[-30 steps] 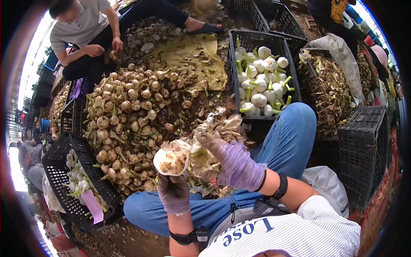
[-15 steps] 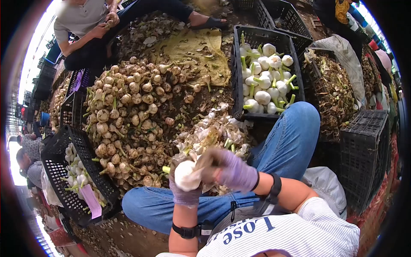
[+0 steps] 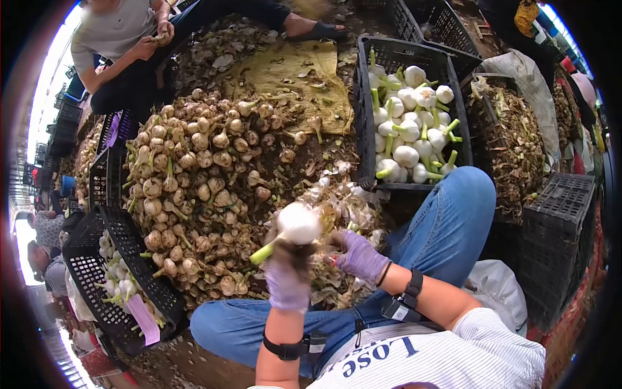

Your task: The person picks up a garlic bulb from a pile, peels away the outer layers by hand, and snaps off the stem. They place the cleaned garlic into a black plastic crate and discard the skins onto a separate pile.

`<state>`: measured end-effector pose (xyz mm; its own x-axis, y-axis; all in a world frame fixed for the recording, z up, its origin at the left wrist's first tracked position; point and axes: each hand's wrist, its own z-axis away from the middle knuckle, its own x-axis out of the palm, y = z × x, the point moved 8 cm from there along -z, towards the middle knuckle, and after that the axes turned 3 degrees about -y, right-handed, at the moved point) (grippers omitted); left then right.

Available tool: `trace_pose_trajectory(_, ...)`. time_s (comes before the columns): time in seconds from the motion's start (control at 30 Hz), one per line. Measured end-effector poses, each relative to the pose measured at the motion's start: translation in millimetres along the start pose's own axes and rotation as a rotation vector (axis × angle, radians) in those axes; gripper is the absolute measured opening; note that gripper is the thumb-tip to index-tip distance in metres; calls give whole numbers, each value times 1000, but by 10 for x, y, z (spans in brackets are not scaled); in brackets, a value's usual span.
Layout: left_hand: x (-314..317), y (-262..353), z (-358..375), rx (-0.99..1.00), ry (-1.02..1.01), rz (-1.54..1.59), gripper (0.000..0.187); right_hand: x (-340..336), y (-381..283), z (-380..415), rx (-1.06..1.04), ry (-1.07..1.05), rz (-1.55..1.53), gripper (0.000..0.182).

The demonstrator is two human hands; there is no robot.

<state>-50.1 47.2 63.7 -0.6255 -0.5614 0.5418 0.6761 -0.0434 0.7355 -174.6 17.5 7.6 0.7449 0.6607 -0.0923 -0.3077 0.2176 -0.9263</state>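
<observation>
One peeled white garlic bulb (image 3: 298,223), its green stem angled down to the left, is in the grasp of the gloved left hand (image 3: 288,282), above the near part of a heap of loose skins (image 3: 343,211). The gloved right hand (image 3: 363,257) is curled just beside it, apart from the bulb; a small red spot shows at its fingers, and whether it grips anything I cannot tell.

A large pile of unpeeled garlic (image 3: 194,165) spreads over the ground on the left, bordering the skins. Beyond it lies a yellow woven sheet (image 3: 304,71) scattered with debris. The black crate (image 3: 364,117) past the right knee (image 3: 463,194) holds clean white bulbs with green stems. A tilted black crate (image 3: 91,272) at far left contains more white garlic and a pink strip (image 3: 144,319). On the right, an upended black crate (image 3: 558,240) stands near a container heaped with brown scraps (image 3: 515,149). Across the pile, another person (image 3: 120,39) sits holding something small.
</observation>
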Motion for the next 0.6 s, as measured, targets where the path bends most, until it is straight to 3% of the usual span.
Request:
trace_pose_trajectory(0.03, 355, 71, 54, -46, -235, -64, 55, -61, -112, -13, -37, 35, 209, 24)
trace_pose_trajectory(0.1, 694, 189, 77, 83, -509, -224, 53, -5, 66, -124, -156, 61, -151, 22)
trace_pose_trajectory(0.17, 369, 103, -371, 18, -269, -384, 51, 7, 200, -129, 224, -107, -126, 23)
trace_pose_trajectory(0.2, 76, 10, -620, -43, -150, -427, 48, -56, 157, -160, 103, -62, -57, 24)
trace_pose_trajectory(0.23, -260, -101, -885, -105, -33, -471, 44, -41, 271, -196, 133, -67, -55, 23)
trace_pose_trajectory(0.3, -1083, -305, -1453, -24, 112, -743, 43, -117, 180, -253, 153, -61, 56, 26)
trace_pose_trajectory(0.4, -1643, -430, -1962, -29, 155, -905, 47, -128, 135, -317, 109, -91, 16, 30)
trace_pose_trajectory(0.43, -1751, -456, -2088, -85, 200, -1173, 49, -105, 185, -331, 146, -106, -58, 31)
trace_pose_trajectory(0.47, -1785, -468, -2195, -142, 238, -1442, 52, -83, 206, -366, 150, -128, -135, 30)
trace_pose_trajectory(0.57, -1774, -644, -2424, -328, 184, -1716, 56, -155, 168, -401, 239, -127, -87, 30)
trace_pose_trajectory(0.6, -1726, -606, -2431, -303, 234, -1794, 49, -152, 140, -404, 234, -140, -140, 30)
